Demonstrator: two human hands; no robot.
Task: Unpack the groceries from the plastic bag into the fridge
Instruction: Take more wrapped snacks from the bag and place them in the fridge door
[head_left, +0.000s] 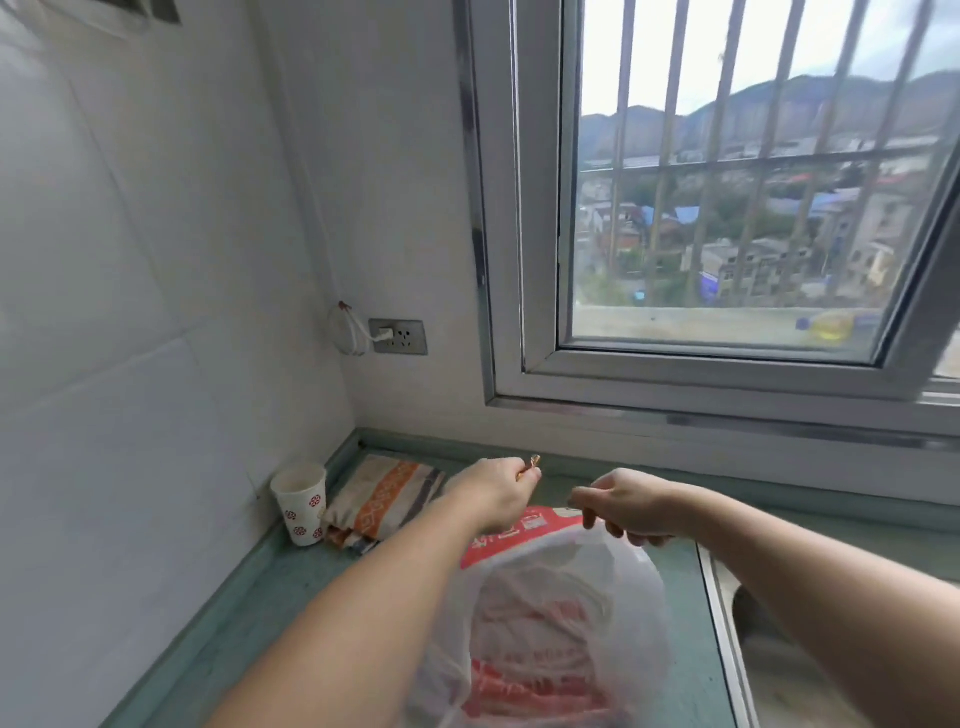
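A translucent white plastic bag (561, 613) stands on the green countertop (249, 613), with red and pink packaged groceries showing through it. A red-and-white package (511, 532) sticks out of the bag's mouth at the far side. My left hand (493, 491) is raised above the bag and pinches a small brownish bit, seemingly a handle or tie. My right hand (631, 506) has curled fingers gripping the bag's upper edge on the right. No fridge is in view.
A paper cup (302, 501) with red marks stands in the corner by the tiled wall. A folded striped cloth (382, 501) lies beside it. A metal sink (769, 644) begins at the right. A window (727, 208) with bars and a wall socket (399, 336) are behind.
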